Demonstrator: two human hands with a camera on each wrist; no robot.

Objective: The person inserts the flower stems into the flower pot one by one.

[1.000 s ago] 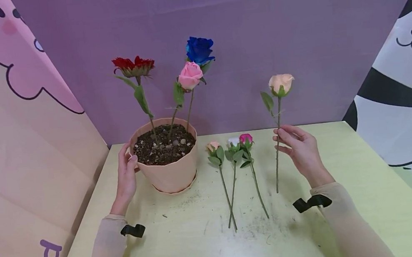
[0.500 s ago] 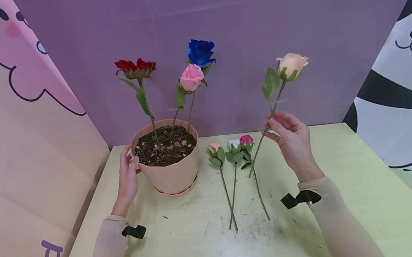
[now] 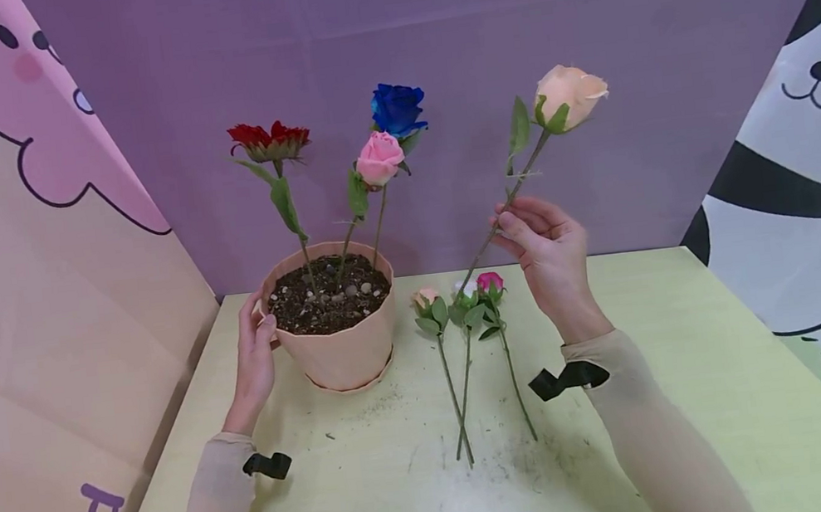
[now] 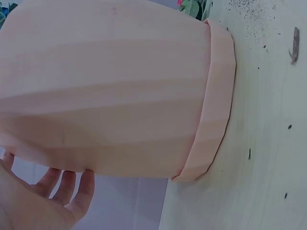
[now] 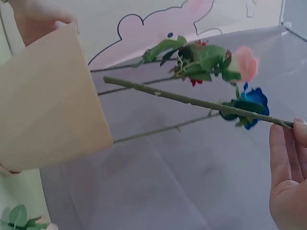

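My right hand pinches the stem of a peach rose between thumb and fingers, its bloom tilted up to the right and its bare lower end pointing down-left. In the right wrist view the stem slants between the fingers and the pot. My left hand rests on the left side of the pink pot, thumb near the rim; in the left wrist view its fingertips touch the pot wall. A red flower, a pink rose and a blue rose stand in the soil.
Right of the pot, a small peach rose, a white rose and a magenta rose lie on the table, two of their stems crossed. Dark crumbs are scattered nearby. A purple backdrop stands behind.
My right hand has moved left and up with the peach rose, whose stem has gone from nearly upright to slanted, its lower end nearer the pot. My left hand has stayed on the pot.
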